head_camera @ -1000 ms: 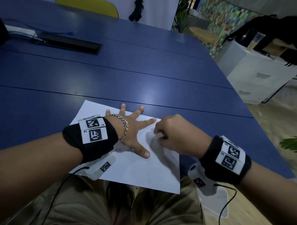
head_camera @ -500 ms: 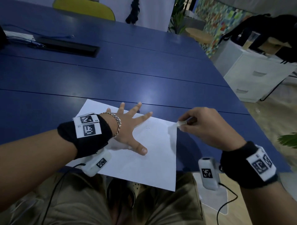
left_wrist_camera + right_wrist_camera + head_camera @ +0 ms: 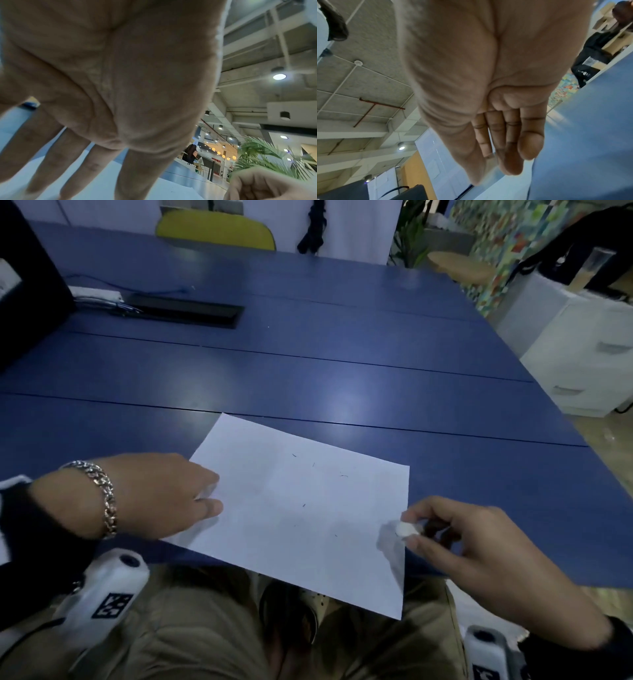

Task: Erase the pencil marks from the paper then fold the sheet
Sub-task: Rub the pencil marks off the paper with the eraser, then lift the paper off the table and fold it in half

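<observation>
A white sheet of paper point(image 3: 301, 508) lies on the blue table point(image 3: 308, 371), and its near corner overhangs the front edge above my lap. A few short dark specks dot its middle. My left hand point(image 3: 214, 496) rests at the sheet's left edge; the left wrist view shows its fingers point(image 3: 82, 166) straight and spread down onto the paper point(image 3: 171, 189). My right hand point(image 3: 416, 537) hovers at the sheet's right edge and pinches a small white eraser point(image 3: 406, 529) between thumb and forefinger. In the right wrist view the eraser is mostly hidden behind the fingers point(image 3: 529, 142).
A black cable tray point(image 3: 185, 311) with wires and a dark screen point(image 3: 27, 296) sit at the far left of the table. Beyond the far edge stands a yellow chair point(image 3: 215, 231). A white drawer cabinet point(image 3: 582, 354) stands to the right.
My left hand slid from flat on the sheet's middle to its left edge. My right hand carried the eraser off the middle to the right edge.
</observation>
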{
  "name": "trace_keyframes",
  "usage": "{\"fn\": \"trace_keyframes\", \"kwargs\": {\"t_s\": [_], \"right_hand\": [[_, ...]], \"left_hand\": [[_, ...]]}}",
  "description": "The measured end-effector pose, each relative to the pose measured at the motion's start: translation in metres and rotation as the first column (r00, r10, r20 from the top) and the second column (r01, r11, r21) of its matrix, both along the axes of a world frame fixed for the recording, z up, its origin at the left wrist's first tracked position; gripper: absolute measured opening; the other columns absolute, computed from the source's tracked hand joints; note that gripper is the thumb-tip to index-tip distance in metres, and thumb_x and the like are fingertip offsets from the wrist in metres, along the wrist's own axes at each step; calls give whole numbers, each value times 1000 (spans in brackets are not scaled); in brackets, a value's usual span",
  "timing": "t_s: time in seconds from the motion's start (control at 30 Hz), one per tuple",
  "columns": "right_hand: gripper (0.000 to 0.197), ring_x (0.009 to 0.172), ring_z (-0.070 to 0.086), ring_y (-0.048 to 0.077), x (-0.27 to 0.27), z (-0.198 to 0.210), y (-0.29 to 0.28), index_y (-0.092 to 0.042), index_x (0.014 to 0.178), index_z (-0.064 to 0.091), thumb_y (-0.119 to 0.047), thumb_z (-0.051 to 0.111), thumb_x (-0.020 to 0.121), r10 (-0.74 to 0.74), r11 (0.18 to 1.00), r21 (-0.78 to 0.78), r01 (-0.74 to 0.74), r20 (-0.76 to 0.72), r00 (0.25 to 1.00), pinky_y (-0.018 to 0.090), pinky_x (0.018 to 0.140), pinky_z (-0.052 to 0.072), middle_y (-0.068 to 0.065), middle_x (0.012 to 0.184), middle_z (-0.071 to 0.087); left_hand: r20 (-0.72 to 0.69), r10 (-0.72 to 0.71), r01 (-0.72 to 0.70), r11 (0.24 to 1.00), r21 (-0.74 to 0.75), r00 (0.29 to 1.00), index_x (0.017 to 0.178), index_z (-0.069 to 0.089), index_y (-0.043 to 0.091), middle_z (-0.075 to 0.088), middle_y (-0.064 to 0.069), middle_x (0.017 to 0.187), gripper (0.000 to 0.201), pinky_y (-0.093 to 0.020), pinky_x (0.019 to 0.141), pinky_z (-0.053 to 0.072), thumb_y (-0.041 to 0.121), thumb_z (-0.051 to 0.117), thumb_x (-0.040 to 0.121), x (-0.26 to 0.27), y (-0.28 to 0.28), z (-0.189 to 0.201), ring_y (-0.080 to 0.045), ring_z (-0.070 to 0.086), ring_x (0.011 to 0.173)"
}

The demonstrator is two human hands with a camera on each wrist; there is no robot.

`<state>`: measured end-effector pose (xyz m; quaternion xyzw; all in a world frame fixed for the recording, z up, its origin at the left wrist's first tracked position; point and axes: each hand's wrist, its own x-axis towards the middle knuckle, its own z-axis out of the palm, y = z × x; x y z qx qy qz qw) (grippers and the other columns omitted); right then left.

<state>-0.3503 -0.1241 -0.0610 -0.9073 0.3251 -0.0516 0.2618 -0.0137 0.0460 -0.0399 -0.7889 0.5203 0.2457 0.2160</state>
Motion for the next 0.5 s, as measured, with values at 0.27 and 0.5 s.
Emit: {"fn": "trace_keyframes", "kwargs": {"t_s": [0.27, 0.5], "right_hand": [[8, 87, 59, -3, 4, -22, 13, -42, 104, 58, -46, 61, 97, 24, 999, -31, -27, -88, 996, 17, 65, 45, -26, 90, 62], [15, 94, 61, 5, 13, -32, 55, -42, 113, 45, -42, 49, 99, 146, 988, 65, -141, -82, 986, 33, 81, 55, -15, 104, 66]], "left_hand": [[59, -16, 17, 1000, -15, 998, 155, 34, 24, 29, -6, 163, 50, -48, 119, 31, 45, 32, 110, 12, -44, -21, -36, 29, 151], [25, 57, -51, 981, -190, 998, 158, 29, 51, 17, -16, 170, 57, -49, 126, 21, 29, 35, 106, 54, -121, -54, -43, 25, 153]]}}
